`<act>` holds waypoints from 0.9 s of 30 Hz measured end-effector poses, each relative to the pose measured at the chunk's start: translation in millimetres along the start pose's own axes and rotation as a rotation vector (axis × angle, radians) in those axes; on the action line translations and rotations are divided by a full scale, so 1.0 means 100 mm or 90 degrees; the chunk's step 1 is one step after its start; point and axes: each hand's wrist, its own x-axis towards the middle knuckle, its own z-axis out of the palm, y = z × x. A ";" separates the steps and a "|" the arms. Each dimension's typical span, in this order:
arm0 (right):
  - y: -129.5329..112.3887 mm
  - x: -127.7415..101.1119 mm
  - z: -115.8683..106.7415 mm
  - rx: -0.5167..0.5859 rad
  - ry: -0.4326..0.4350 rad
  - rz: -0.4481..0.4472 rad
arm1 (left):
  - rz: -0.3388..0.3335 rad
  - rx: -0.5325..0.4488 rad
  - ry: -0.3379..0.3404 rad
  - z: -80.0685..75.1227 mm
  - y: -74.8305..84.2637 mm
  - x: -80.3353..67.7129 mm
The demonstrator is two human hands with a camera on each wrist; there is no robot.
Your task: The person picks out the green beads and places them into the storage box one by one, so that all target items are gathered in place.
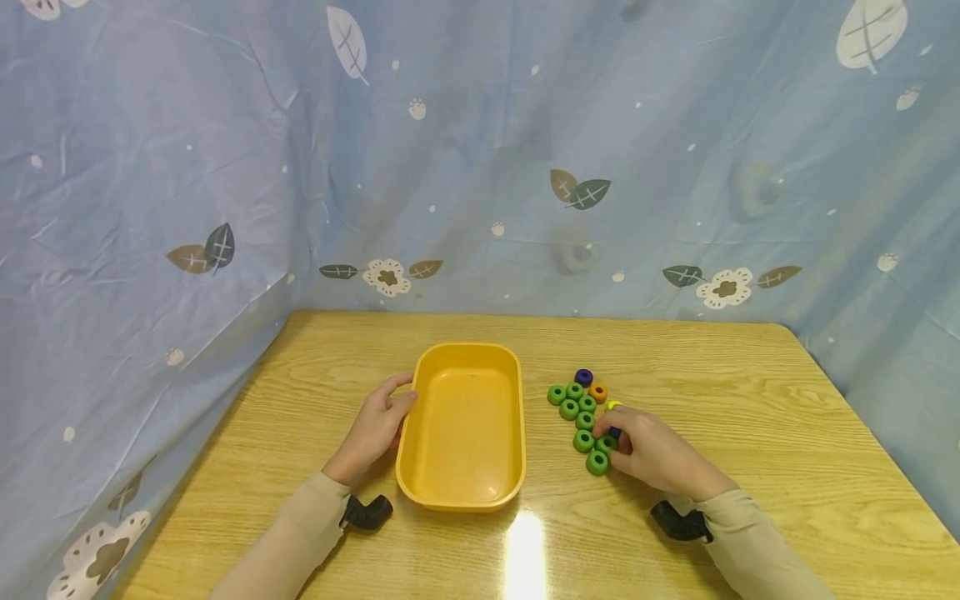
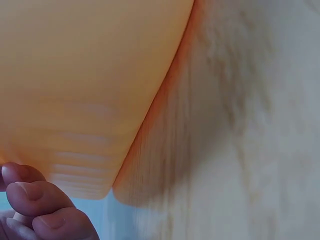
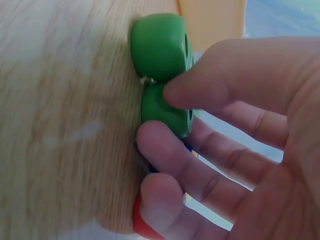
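Green rings [image 1: 584, 421] lie clustered right of centre in the head view, on the wooden table [image 1: 750, 417], with a purple ring [image 1: 583, 377] and an orange ring [image 1: 597, 391] at the cluster's top; the yellow tray [image 1: 462, 493] sits just left of them. Your right hand [image 1: 651, 452] covers the cluster's lower right, hiding what lies beneath. Your left hand [image 1: 378, 427] rests relaxed against the tray's left wall. The left wrist view is blurred: tray wall, fingertips [image 2: 35, 197] lower left. In the right wrist view, your thumb and finger pinch one green ring [image 3: 167, 112]; another touches it above.
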 end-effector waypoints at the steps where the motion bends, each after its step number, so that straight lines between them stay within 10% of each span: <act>1: 0.00 0.00 0.00 -0.002 0.000 -0.001 | -0.001 -0.001 -0.001 0.00 0.00 0.00; 27: 0.00 -0.02 -0.03 0.063 0.084 -0.019 | 0.032 -0.098 -0.032 0.10 -0.06 -0.02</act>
